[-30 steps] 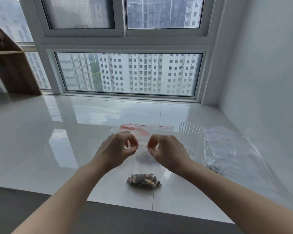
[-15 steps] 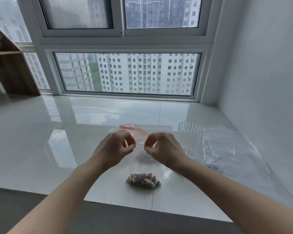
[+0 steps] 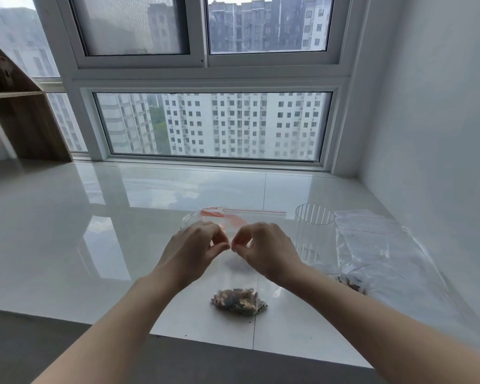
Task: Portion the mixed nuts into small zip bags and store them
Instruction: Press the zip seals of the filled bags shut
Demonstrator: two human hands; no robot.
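Clear plastic small zip bag [image 3: 240, 284], head view: we hold it upright by its top edge, left hand [image 3: 193, 252] and right hand [image 3: 263, 252] each pinching the edge between thumb and curled fingers, fingertips nearly meeting. Mixed nuts [image 3: 239, 298] fill its bottom, which rests on the glossy white tiled worktop [image 3: 94, 245]. Beyond our hands lies a stack of spare zip bags [image 3: 219, 217] with red seal strips. Ribbed clear glass [image 3: 313, 234] stands upright just right of our right hand. Large clear bag [image 3: 377, 253] lies flat further right, some nuts [image 3: 351, 282] inside near our right forearm.
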